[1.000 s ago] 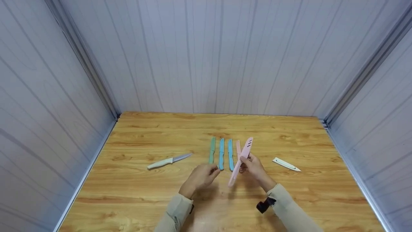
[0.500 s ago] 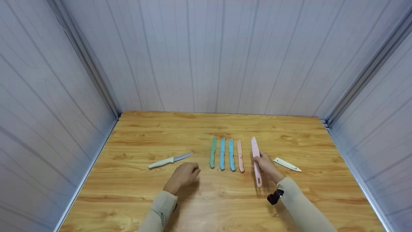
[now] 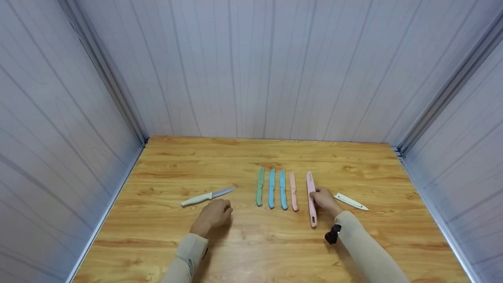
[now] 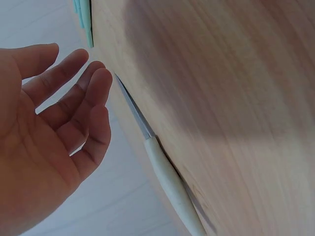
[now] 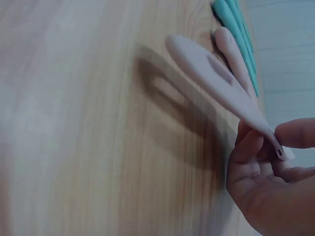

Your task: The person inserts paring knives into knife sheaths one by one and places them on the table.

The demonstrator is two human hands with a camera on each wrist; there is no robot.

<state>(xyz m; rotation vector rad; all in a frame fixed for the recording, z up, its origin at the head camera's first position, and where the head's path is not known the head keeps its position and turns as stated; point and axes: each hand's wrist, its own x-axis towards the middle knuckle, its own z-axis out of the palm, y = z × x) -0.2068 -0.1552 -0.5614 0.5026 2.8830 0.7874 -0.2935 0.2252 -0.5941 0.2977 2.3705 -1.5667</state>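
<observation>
My right hand [image 3: 325, 199] pinches a light pink sheathed knife [image 3: 312, 212] near its middle. In the right wrist view, the knife's handle, with a long slot, stands raised above its shadow on the table. A smaller salmon-pink knife [image 3: 293, 191] lies just left of it. My left hand [image 3: 212, 215] holds nothing and hovers with loosely bent fingers, as the left wrist view shows. Beside it lies a bare-bladed knife with a cream handle [image 3: 196, 199], its tip toward the row of knives. To the right of my right hand rests a white blade sheath [image 3: 351, 201].
A green knife [image 3: 259, 186] and two blue knives, one left [image 3: 271, 188] and one right [image 3: 283, 190], lie parallel beside the salmon-pink one. Pale panel walls [image 3: 251, 70] enclose the wooden table [image 3: 243, 251] at the back and both sides.
The right hand has carried the light pink knife rightward from over the salmon-pink one and turned it nearly parallel to the row, then lowered it slightly. The left hand has drawn back leftward.
</observation>
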